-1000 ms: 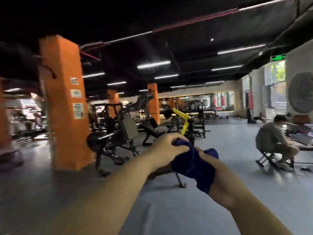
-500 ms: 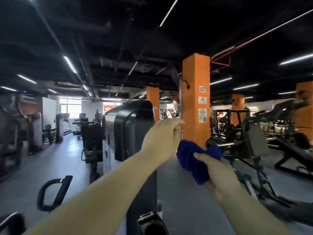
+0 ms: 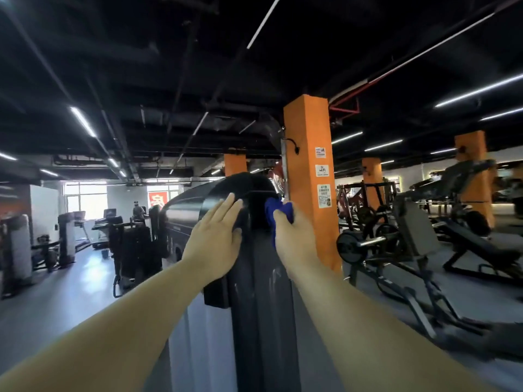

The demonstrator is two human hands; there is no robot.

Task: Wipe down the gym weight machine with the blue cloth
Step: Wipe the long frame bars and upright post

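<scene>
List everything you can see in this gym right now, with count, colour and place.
weight machine: one, black, centre foreground
cloth: one, blue, pressed on the machine's upper right edge
pillars: four, orange, nearest just right of the machine
notices: three, white, on the nearest pillar
benches and racks: several, black, right side
treadmills: a few, grey, far left
ceiling lights: many, white strips, overhead
left hand: one, flat on the machine's top
right hand: one, gripping the cloth
</scene>
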